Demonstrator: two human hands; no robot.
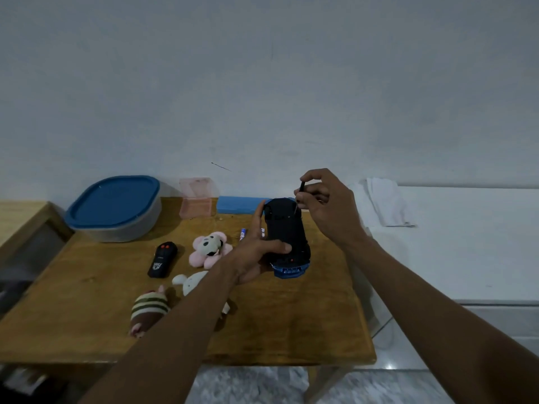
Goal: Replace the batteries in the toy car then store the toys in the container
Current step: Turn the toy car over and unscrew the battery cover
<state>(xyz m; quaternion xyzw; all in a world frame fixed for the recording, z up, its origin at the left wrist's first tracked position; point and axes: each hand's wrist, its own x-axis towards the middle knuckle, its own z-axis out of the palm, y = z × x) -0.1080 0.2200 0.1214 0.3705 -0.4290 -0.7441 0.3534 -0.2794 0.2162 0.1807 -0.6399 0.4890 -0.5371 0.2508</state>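
The blue toy car (287,237) is turned underside up, its black chassis facing me, above the wooden table (291,316). My left hand (259,249) grips it from the left, thumb across the chassis. My right hand (323,205) pinches a small screwdriver (302,188) by its black handle, the thin shaft pointing down at the car's far end. Batteries (243,234) lie on the table just left of the car, partly hidden by my left hand. A grey container with a blue lid (116,208) stands shut at the back left.
A black remote control (162,259), a pink flower plush (210,249), a white plush (192,282) and a striped plush (148,312) lie on the table's left half. A pink clear box (196,198) and a blue block (242,205) sit along the wall. A white surface (452,258) lies to the right.
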